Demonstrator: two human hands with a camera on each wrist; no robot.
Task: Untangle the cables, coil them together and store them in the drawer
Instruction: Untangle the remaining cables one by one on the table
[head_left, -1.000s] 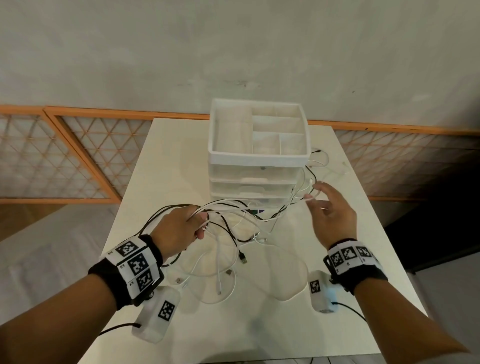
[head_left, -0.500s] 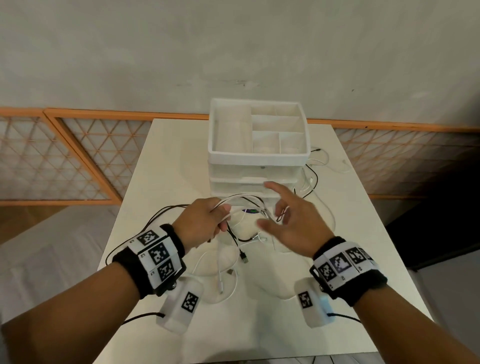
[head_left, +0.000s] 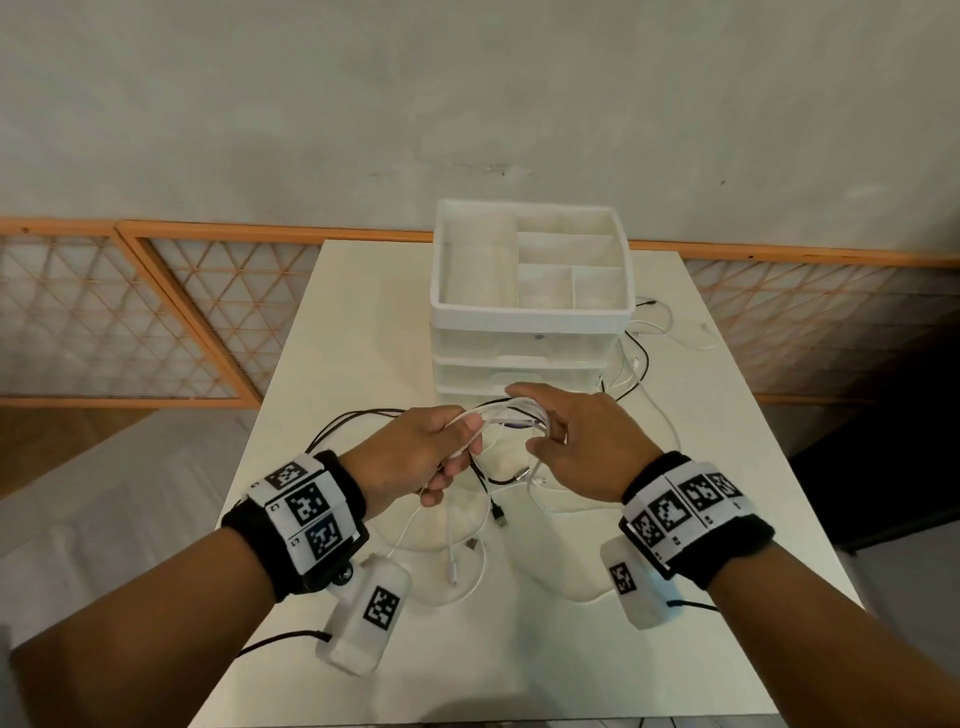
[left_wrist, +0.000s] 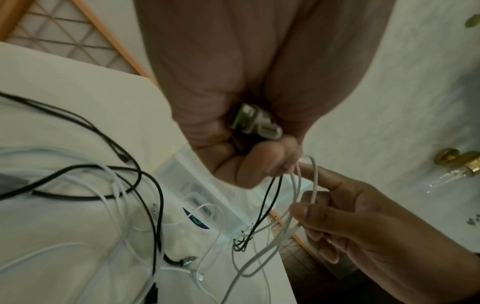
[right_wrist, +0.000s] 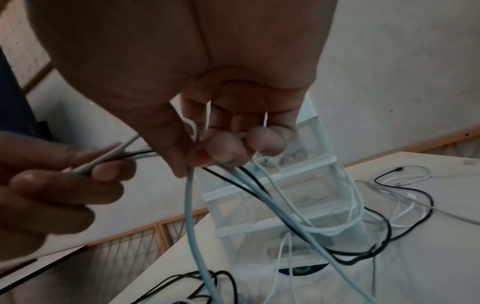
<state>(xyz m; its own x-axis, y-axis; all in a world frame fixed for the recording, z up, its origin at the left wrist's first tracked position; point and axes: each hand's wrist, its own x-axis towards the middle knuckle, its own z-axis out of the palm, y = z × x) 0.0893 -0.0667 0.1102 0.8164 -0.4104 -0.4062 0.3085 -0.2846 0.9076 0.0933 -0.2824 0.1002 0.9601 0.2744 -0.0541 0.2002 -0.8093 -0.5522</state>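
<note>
Hands (head_left: 415, 457) grip cables (head_left: 511, 415) (both).

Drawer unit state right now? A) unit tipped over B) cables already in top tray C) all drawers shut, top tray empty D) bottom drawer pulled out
C: the drawer unit stands upright with drawer fronts flush, its top tray compartments bare; the cables are in both hands.

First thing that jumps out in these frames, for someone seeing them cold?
The two hands meeting over the table's middle: the left hand grips a bunch of white and black cables, and the right hand pinches strands of the same bunch. Behind them stands a white drawer unit, drawers closed, with a divided tray on top. More loose cable trails round its right side.
</note>
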